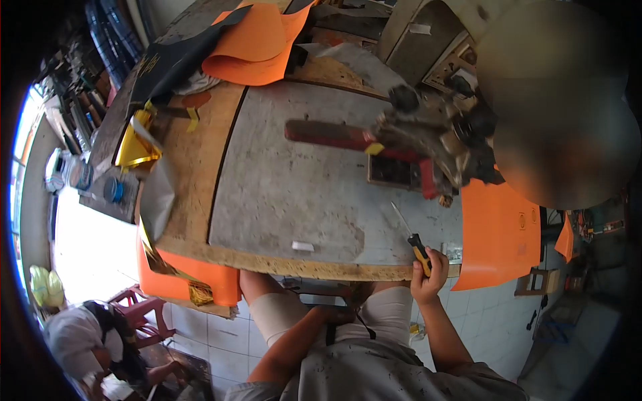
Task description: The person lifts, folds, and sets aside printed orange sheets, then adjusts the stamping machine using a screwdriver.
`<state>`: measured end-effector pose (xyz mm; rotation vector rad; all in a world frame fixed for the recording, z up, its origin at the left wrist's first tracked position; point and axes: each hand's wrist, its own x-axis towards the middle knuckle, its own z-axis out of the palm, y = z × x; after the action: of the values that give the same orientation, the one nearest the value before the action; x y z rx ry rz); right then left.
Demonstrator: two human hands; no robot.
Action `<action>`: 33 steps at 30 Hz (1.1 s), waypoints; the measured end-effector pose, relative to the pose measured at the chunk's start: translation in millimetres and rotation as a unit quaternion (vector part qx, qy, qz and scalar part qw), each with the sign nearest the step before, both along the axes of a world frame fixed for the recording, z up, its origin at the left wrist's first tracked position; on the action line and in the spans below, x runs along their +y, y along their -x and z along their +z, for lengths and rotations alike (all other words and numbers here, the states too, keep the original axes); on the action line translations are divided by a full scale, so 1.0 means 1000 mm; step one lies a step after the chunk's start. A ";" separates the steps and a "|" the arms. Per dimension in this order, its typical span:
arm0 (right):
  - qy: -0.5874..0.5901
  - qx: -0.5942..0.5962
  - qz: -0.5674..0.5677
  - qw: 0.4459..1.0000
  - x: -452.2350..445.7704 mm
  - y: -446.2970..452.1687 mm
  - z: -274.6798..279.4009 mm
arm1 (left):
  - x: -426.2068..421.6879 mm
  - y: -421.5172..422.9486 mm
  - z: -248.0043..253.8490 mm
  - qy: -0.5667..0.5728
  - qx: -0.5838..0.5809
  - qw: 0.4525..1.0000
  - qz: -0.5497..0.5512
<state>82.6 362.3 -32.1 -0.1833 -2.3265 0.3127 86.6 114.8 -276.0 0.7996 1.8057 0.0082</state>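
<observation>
My right hand [430, 275] is closed around the black-and-yellow handle of a screwdriver [419, 250] at the table's front edge. Its thin metal shaft points up and to the left, over the grey tabletop [287, 187]. Beyond the tip stands a dark metal machine [428, 137] with a long red lever [328, 133]. My left hand [338, 315] rests low in my lap, below the table edge; its fingers are too dark to make out. A small white piece [302, 246] lies near the front edge.
Orange sheets [501, 234] hang over the right edge; more orange sheet [261, 47] lies at the back. Gold foil [138, 144] and an orange box [184, 274] are at left. Another person [87, 341] bends at lower left. A blurred patch hides the upper right.
</observation>
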 end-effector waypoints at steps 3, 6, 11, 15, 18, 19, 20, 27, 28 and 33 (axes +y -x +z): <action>-0.022 -0.050 -0.007 0.998 0.002 -0.002 0.004 | -0.025 -0.007 0.024 -0.036 0.014 0.999 -0.020; -0.015 -0.094 -0.006 0.995 0.005 -0.003 0.007 | -0.055 -0.026 0.011 -0.072 -0.010 0.997 -0.030; 0.010 -0.129 -0.018 0.991 0.002 -0.008 0.007 | -0.063 -0.035 -0.005 -0.085 0.003 0.995 -0.052; -0.013 -0.142 -0.023 0.990 0.004 -0.012 0.007 | -0.078 -0.086 -0.071 -0.184 0.127 0.974 -0.024; 0.002 -0.134 -0.022 0.991 0.004 -0.008 0.007 | -0.080 -0.102 -0.098 -0.183 0.080 0.979 0.029; -0.003 -0.129 -0.027 0.991 0.004 -0.008 0.005 | -0.067 -0.059 -0.039 -0.124 -0.004 0.992 -0.013; -0.004 -0.130 -0.029 0.991 0.003 -0.008 0.006 | -0.063 -0.054 -0.031 -0.128 -0.002 0.992 -0.017; 0.014 -0.104 -0.030 0.994 -0.001 0.000 0.011 | -0.063 -0.047 -0.021 -0.160 0.032 0.986 -0.017; 0.016 -0.103 -0.031 0.994 -0.001 0.001 0.013 | -0.063 -0.048 -0.020 -0.162 0.032 0.986 -0.014; 0.022 -0.086 -0.019 0.996 -0.005 0.006 0.017 | -0.062 -0.046 -0.010 -0.171 0.048 0.984 -0.016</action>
<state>76.8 357.3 -14.8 -0.2847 -2.4835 0.3403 132.9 53.2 -285.9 1.0864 1.9103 0.2702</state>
